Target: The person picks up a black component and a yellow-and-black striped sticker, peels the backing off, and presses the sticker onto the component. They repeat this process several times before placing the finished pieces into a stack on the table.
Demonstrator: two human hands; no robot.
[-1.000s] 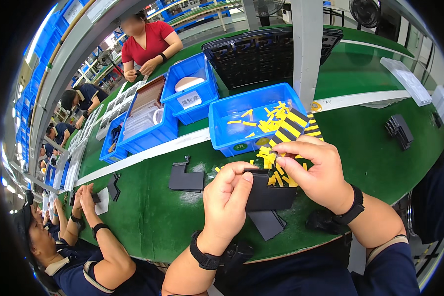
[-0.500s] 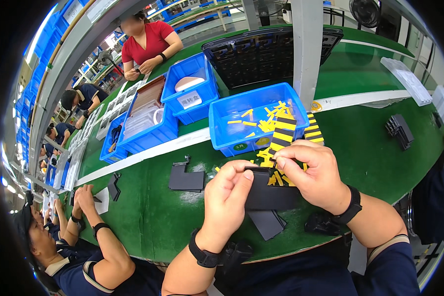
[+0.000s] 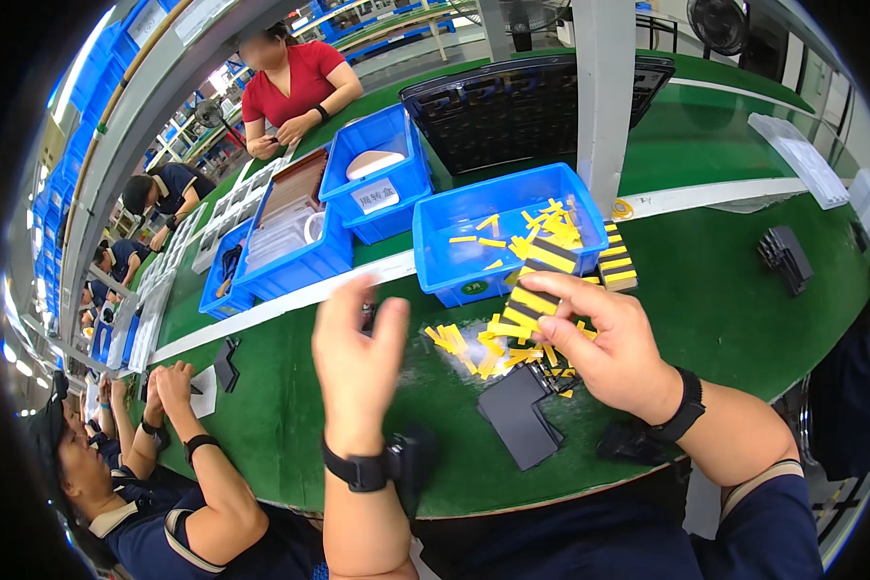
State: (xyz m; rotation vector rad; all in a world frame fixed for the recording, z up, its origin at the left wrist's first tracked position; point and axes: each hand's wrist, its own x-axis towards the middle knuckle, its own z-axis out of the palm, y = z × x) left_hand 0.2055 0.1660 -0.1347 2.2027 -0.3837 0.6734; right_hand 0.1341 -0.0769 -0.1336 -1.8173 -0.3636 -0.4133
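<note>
My right hand (image 3: 604,338) pinches a yellow-and-black striped strip (image 3: 530,307) over the front of the blue bin (image 3: 445,285). Blurred by motion, my left hand (image 3: 353,358) has its thumb and fingers apart over the table. Behind it a small dark part (image 3: 368,315) shows in the gap between thumb and fingers, most of it hidden. Flat black L-shaped pieces (image 3: 518,414) lie stacked near the table's front edge. Loose yellow strips (image 3: 493,353) are scattered between my hands, and more lie inside the bin.
More striped pieces (image 3: 617,261) sit right of the bin, by a grey post (image 3: 604,116). Blue bins (image 3: 372,164) and a large black tray (image 3: 498,116) stand farther back. Black parts (image 3: 786,259) lie at right. A co-worker's hands (image 3: 169,387) work at left; another person stands beyond.
My left hand has moved left, and the black piece it held no longer shows between my hands. The striped strip in my right hand has tilted and lowered slightly.
</note>
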